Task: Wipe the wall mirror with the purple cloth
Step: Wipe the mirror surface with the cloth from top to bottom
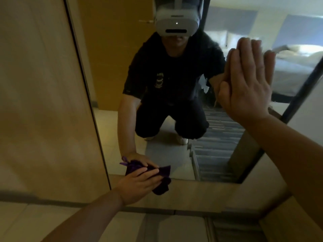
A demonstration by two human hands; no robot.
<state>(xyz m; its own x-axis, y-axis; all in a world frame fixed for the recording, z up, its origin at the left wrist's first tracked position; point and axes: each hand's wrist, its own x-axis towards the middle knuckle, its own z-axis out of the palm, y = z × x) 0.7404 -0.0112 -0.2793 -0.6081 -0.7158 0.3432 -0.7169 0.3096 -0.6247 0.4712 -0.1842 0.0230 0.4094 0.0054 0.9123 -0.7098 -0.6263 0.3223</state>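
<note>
A tall wall mirror [167, 105], long axis vertical, is set in a wood-panelled wall [43, 102]. The left hand [138, 185] presses a bunched purple cloth [161, 186] with curled fingers against the mirror's bottom edge, near its lower left corner, with a strip of panel just below. The right hand [248, 81] lies flat, fingers together, on the glass near the dark right frame edge [297, 100]. Open glass stretches between and above both hands, reflecting a crouching person.
</note>
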